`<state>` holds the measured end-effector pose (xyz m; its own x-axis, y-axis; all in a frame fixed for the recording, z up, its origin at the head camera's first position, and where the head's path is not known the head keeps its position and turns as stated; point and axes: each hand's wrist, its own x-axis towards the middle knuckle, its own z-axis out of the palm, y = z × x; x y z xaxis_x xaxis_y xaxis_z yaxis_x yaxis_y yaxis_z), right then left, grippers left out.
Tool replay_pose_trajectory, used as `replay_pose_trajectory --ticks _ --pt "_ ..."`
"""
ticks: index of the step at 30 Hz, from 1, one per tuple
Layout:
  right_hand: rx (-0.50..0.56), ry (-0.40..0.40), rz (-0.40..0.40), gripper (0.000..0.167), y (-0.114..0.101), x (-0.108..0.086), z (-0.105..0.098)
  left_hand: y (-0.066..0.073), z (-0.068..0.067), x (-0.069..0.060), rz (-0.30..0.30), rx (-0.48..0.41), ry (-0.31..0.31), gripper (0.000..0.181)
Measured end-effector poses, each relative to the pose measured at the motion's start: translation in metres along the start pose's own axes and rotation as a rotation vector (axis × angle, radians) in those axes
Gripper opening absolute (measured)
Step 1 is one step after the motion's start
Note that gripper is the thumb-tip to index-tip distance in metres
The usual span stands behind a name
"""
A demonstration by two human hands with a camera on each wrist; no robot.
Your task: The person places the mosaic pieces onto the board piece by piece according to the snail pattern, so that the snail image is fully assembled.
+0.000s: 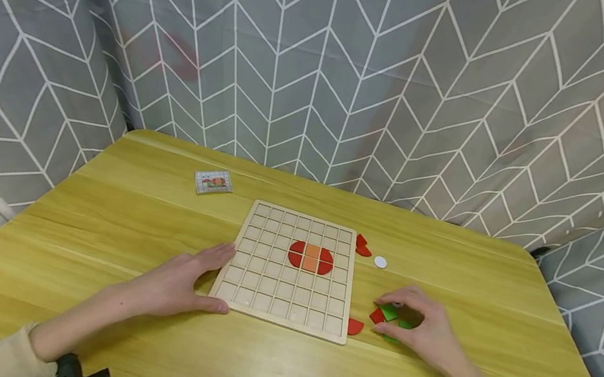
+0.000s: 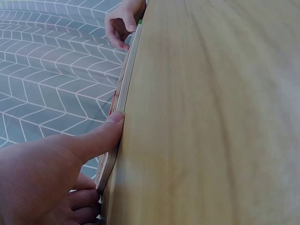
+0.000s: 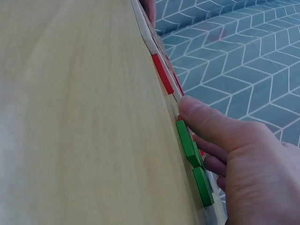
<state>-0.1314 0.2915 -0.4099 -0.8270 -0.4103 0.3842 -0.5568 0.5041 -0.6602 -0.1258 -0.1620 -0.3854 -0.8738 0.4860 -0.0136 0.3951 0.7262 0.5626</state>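
A square wooden grid board (image 1: 270, 285) lies on the table with two red half-round pieces (image 1: 296, 253) and orange tiles (image 1: 312, 258) between them. My left hand (image 1: 180, 278) holds the board's near left corner, thumb along the front edge and fingers at the left side. Right of the board, my right hand (image 1: 422, 327) arches over a small pile of green tiles (image 1: 389, 312) and a red tile (image 1: 377, 316). Its thumb and index fingertips stand apart around the red tile. In the right wrist view, green tiles (image 3: 187, 143) lie below the thumb.
A picture card (image 1: 214, 182) lies behind the board to the left. Red pieces (image 1: 363, 247) and a white disc (image 1: 381, 262) sit by the board's right side. Another red piece (image 1: 355, 327) touches its near right corner. A patterned curtain (image 1: 296, 70) hangs behind the table.
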Motion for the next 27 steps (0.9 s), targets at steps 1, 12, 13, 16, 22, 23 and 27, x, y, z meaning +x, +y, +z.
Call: replay_pose_trajectory --ticks 1,12,13,16,22,23,27 --pt "-0.008 -0.004 0.004 0.038 0.0005 -0.0009 -0.0001 -0.0001 0.0001 0.0000 -0.001 0.001 0.000 0.100" --pt "-0.014 0.006 0.015 0.033 0.0027 -0.0018 0.0017 -0.0005 0.0012 -0.0006 -0.001 0.003 0.004 0.100" --pt "-0.011 0.004 0.020 0.032 0.0027 -0.0016 0.0016 -0.0005 0.0012 -0.0007 -0.001 0.003 0.003 0.100" --pt "-0.006 -0.001 0.034 0.032 0.0023 -0.0011 0.0013 -0.0003 0.0009 -0.0009 -0.005 0.002 0.002 0.100" --pt "-0.018 0.009 0.034 0.034 0.0010 -0.0008 0.0017 -0.0002 0.0009 -0.0010 -0.008 -0.004 -0.002 0.100" --pt "-0.025 0.012 0.035 0.034 0.0008 -0.0008 0.0019 -0.0003 0.0009 -0.0010 -0.007 -0.003 -0.003 0.100" --pt "-0.048 0.021 0.043 0.035 0.0011 -0.0014 0.0025 -0.0006 0.0013 -0.0010 -0.006 0.001 0.000 0.100"
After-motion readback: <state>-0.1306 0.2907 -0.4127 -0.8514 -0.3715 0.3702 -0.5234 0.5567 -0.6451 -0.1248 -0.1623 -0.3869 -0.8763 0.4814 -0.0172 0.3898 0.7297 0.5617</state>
